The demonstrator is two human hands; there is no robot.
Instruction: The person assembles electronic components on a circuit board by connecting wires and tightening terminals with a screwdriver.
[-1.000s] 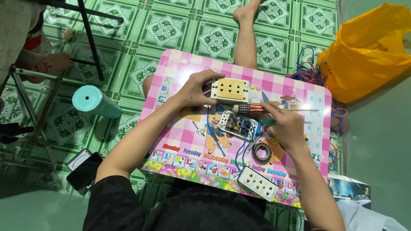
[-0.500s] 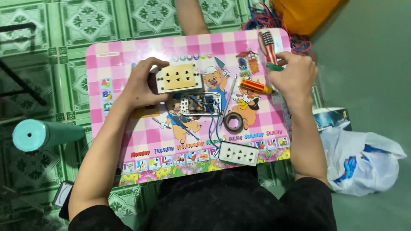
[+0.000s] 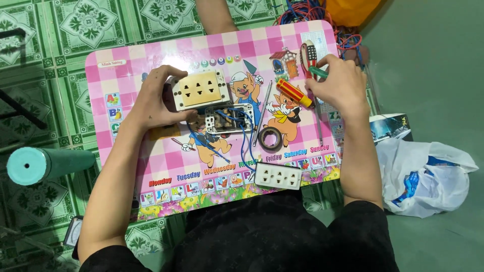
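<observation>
Hands sit well apart on a pink checked lap table (image 3: 151, 166) with cartoon pigs printed on it. In the centre-left of the frame the left hand (image 3: 154, 98) is curled around a cream socket plate (image 3: 199, 89), thumb under its lower edge and fingers over its left end, holding it tilted above an opened socket body (image 3: 229, 118) from which blue wires (image 3: 245, 143) trail down the board. The plate's long axis runs roughly left to right, slightly raised toward the right. In the upper right the right hand (image 3: 343, 85) is closed on a green tool handle (image 3: 317, 72), just beside a red-and-black tool (image 3: 308, 54) lying nearly upright in the picture. Between the two hands, nearer the right one, lies a red-and-yellow screwdriver (image 3: 293, 93), its axis slanting from upper left down to lower right. A roll of dark tape (image 3: 270, 138) rests below centre, and a second white socket plate (image 3: 278, 176) lies at the table's near edge. A teal cylinder (image 3: 48, 163) rests on the green tiled floor at the left; a white plastic bag (image 3: 428, 176) sits at the right.
</observation>
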